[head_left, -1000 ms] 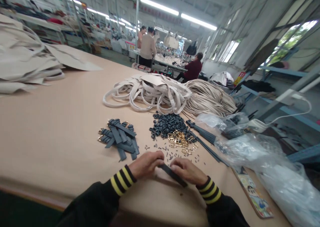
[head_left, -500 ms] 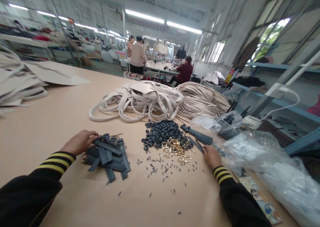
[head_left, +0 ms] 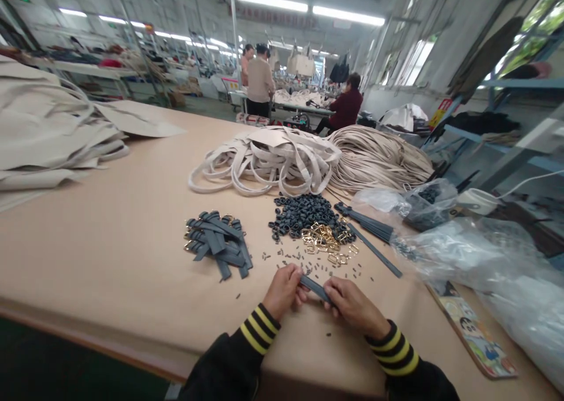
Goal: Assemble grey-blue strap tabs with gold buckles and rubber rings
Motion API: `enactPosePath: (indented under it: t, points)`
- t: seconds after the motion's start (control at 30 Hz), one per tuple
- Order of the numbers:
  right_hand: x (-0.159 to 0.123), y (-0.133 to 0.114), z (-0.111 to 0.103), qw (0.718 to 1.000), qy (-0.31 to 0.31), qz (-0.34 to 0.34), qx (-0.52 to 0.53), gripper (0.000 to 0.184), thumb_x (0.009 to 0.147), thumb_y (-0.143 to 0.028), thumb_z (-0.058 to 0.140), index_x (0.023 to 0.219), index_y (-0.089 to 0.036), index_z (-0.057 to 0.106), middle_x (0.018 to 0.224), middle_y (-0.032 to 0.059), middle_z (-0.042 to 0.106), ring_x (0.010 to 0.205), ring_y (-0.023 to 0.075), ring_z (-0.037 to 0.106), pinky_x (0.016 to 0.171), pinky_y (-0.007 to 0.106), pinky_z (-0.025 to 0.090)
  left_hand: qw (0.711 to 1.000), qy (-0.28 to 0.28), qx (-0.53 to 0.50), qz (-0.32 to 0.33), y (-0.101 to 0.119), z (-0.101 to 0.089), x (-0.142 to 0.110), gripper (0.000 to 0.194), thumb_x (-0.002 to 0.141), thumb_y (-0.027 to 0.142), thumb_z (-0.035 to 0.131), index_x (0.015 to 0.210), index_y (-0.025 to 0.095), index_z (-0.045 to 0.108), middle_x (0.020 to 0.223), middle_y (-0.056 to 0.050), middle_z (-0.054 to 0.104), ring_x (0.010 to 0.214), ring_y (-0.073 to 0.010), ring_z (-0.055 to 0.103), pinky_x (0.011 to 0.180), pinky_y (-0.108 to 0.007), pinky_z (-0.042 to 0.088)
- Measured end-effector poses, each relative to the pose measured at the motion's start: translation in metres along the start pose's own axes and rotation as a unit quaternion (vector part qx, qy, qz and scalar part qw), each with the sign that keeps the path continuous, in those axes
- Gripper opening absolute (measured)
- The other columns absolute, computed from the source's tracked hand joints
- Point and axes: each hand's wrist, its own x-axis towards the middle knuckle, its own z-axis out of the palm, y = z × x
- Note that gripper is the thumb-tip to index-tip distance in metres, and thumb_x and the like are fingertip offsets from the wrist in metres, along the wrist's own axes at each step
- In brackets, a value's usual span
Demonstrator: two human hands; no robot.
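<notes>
Brown bench (head_left: 110, 271), near edge: left grip (head_left: 284, 290) and right grip (head_left: 353, 307) pinch one dark strap (head_left: 314, 287), presumably steadying it.

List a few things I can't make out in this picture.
Head view: both ends of the dark grey flat strap, covered by the left hand and right hand.
Head view: lower pieces in the heap of small dark grey loops, buried by upper ones.
Head view: the rest of the cream fabric stack, cut off by the left edge.
</notes>
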Motion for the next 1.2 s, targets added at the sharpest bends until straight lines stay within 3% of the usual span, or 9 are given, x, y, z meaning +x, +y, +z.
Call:
enactPosePath:
  t: [0.2, 0.53, 0.7, 0.93, 1.0, 1.07, 1.13, 1.2]
  points:
    - [-0.008, 0.015, 0.002, 0.997, 0.003, 0.012, 0.077, 0.028, 0.085, -0.038, 0.038, 0.074, -0.014, 0.05, 0.062, 0.0004, 0.059, 0.046, 0.0088, 0.05, 0.046, 0.021, 0.038, 1.0, 0.017, -0.018, -0.005, -0.007, 0.005, -0.003, 0.027, 0.076, 0.041, 0.044, 0.068, 0.016, 0.039, 0.051, 0.003, 0.054, 0.033, -0.0056, 0.048, 0.027, -0.011, 0.032]
    - [-0.006, 0.014, 0.003, 0.988, -0.032, 0.008, 0.152, 0.021, 0.078, -0.033, 0.051, 0.082, -0.013, 0.054, 0.07, 0.0023, 0.062, 0.048, 0.0085, 0.05, 0.046, 0.02, 0.037, 0.999, 0.031, 0.01, 0.01, -0.009, 0.01, -0.003, 0.03, 0.076, 0.043, 0.044, 0.068, 0.015, 0.04, 0.05, 0.002, 0.057, 0.031, -0.0053, 0.047, 0.027, -0.012, 0.032]
    - [-0.001, 0.02, 0.005, 0.985, -0.02, 0.014, 0.17, 0.02, 0.077, -0.034, 0.052, 0.077, -0.013, 0.052, 0.065, 0.0, 0.059, 0.043, 0.0063, 0.046, 0.041, 0.018, 0.032, 1.0, -0.015, 0.026, 0.003, -0.007, 0.014, -0.008, 0.027, 0.075, 0.041, 0.047, 0.072, 0.016, 0.04, 0.048, 0.003, 0.056, 0.029, -0.005, 0.044, 0.026, -0.012, 0.031]
    - [-0.002, 0.018, 0.008, 0.968, -0.056, -0.044, 0.24, 0.025, 0.076, -0.04, 0.054, 0.079, -0.014, 0.053, 0.07, 0.0004, 0.059, 0.044, 0.0057, 0.043, 0.042, 0.019, 0.032, 0.994, -0.101, 0.041, -0.008, -0.002, 0.011, -0.009, 0.028, 0.077, 0.043, 0.044, 0.073, 0.015, 0.04, 0.048, 0.003, 0.054, 0.032, -0.0058, 0.045, 0.031, -0.014, 0.034]
    - [-0.002, 0.018, 0.009, 0.966, -0.063, -0.043, 0.248, 0.028, 0.075, -0.041, 0.055, 0.08, -0.014, 0.053, 0.07, 0.0008, 0.06, 0.044, 0.0057, 0.042, 0.042, 0.019, 0.032, 0.995, -0.078, 0.059, 0.016, -0.003, 0.011, -0.009, 0.025, 0.076, 0.039, 0.047, 0.08, 0.016, 0.041, 0.056, 0.003, 0.053, 0.035, -0.0056, 0.044, 0.033, -0.016, 0.035]
    - [-0.001, 0.02, 0.009, 0.966, -0.056, -0.038, 0.249, 0.028, 0.075, -0.041, 0.055, 0.082, -0.014, 0.053, 0.07, 0.0009, 0.06, 0.043, 0.0055, 0.041, 0.042, 0.019, 0.031, 0.99, -0.002, 0.117, 0.078, -0.004, 0.014, -0.011, 0.019, 0.075, 0.033, 0.049, 0.082, 0.016, 0.044, 0.066, 0.002, 0.052, 0.045, -0.0069, 0.047, 0.042, -0.02, 0.04]
    - [0.0, 0.022, 0.009, 0.966, -0.046, -0.038, 0.252, 0.028, 0.075, -0.04, 0.055, 0.082, -0.014, 0.053, 0.07, 0.0012, 0.061, 0.043, 0.0053, 0.041, 0.042, 0.019, 0.031, 0.967, 0.07, 0.193, 0.152, -0.005, 0.017, -0.015, 0.012, 0.077, 0.028, 0.047, 0.075, 0.016, 0.048, 0.072, -0.001, 0.051, 0.06, -0.0104, 0.05, 0.057, -0.025, 0.044]
    - [0.001, 0.024, 0.008, 0.965, -0.038, -0.04, 0.257, 0.026, 0.076, -0.039, 0.055, 0.081, -0.014, 0.053, 0.07, 0.0012, 0.061, 0.043, 0.0052, 0.042, 0.042, 0.019, 0.031, 0.946, 0.087, 0.242, 0.196, -0.006, 0.02, -0.019, 0.019, 0.081, 0.027, 0.041, 0.07, 0.016, 0.051, 0.072, -0.003, 0.052, 0.07, -0.0131, 0.05, 0.067, -0.027, 0.042]
